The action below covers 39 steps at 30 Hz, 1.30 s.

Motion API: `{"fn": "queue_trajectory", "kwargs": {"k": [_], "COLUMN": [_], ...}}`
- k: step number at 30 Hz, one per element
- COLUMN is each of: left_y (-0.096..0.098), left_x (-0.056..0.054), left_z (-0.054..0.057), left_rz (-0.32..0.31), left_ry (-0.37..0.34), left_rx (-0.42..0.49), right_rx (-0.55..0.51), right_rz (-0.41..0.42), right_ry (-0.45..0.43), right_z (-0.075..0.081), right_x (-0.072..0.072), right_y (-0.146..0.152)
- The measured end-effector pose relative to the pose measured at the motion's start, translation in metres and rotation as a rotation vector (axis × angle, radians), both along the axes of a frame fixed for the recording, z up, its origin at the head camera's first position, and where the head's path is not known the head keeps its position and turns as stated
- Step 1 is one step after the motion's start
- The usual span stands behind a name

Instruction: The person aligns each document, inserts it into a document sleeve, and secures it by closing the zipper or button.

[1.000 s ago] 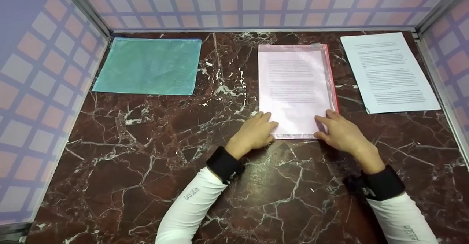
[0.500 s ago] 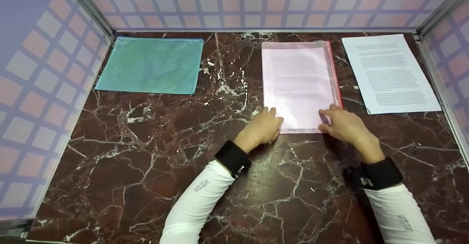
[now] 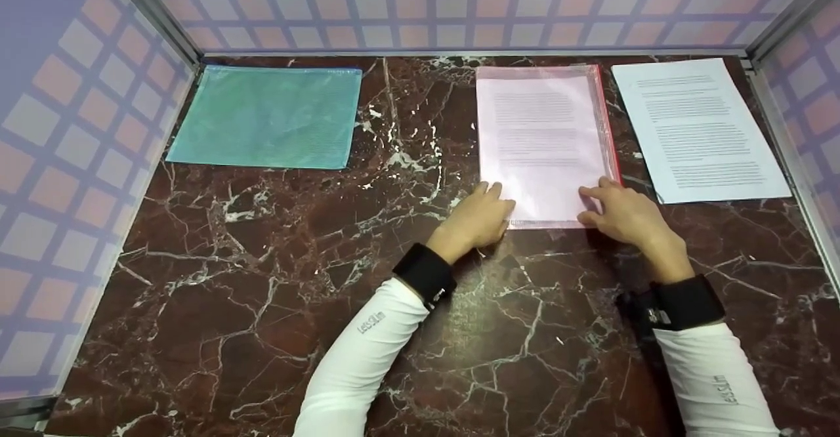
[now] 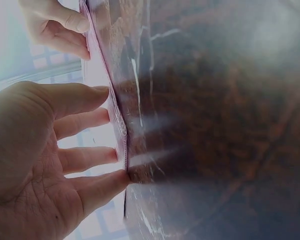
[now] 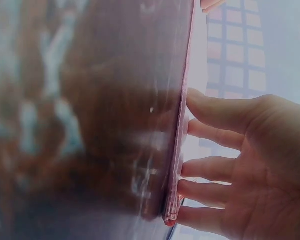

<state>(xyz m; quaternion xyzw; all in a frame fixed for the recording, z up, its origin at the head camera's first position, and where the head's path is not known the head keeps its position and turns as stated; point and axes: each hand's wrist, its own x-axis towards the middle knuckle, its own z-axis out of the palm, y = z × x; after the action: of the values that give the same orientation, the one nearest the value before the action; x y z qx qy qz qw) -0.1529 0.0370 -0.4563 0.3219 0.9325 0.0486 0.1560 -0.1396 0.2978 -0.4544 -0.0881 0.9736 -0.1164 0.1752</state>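
Farther from the person and a little to the right than a second ago, the pink document folder (image 3: 541,115) has slid across the marble-patterned tabletop (image 3: 262,306), with both hands travelling along with it. It lies directly ahead of and between them, its long axis running away from the person with only a slight slant, its red edge strip (image 3: 611,138) on the right and printed text showing through the cover. Left hand (image 3: 478,215) and right hand (image 3: 627,212) sit at the two near corners, both touching, so neither is nearer to it. Each is spread, fingers fairly straight, tips set against the folder rather than wrapped around it; whether any fingertip reaches beneath the edge, I cannot tell. Beyond the red strip, just beside the folder's far end, lie printed sheets (image 3: 702,132), slanted and with a gap that widens toward the person; the right hand is the closer one to them. Well apart on the left rests a teal document folder (image 3: 266,117), laid sideways.
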Motion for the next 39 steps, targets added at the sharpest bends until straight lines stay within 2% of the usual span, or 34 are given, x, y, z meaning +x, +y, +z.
{"fn": "queue_trajectory", "kwargs": {"k": [6,12,20,28,34,39], "left_y": [0.001,0.002,0.002,0.0,-0.007,-0.021], "left_x": [-0.005,-0.01,-0.016,-0.02,-0.022,-0.022], "left_z": [0.0,-0.003,-0.004,-0.004,-0.004,-0.004], "left_rz": [-0.01,0.026,0.026,0.027,0.051,0.102], "left_ry": [0.029,0.005,0.002,-0.004,-0.006,-0.057], "left_rx": [0.006,0.056,0.063,0.088,0.114,0.168], "right_rx": [-0.026,-0.048,-0.043,-0.037,-0.045,-0.097], "right_rz": [-0.03,-0.046,-0.082,-0.081,-0.074,-0.095], "right_ry": [-0.007,0.0,-0.004,0.014,0.02,0.093], "right_z": [-0.002,-0.005,-0.007,-0.005,-0.004,-0.003], "right_x": [-0.005,-0.01,-0.014,-0.014,-0.014,-0.008], "right_y": [0.004,0.005,0.003,0.003,0.003,0.001]}}
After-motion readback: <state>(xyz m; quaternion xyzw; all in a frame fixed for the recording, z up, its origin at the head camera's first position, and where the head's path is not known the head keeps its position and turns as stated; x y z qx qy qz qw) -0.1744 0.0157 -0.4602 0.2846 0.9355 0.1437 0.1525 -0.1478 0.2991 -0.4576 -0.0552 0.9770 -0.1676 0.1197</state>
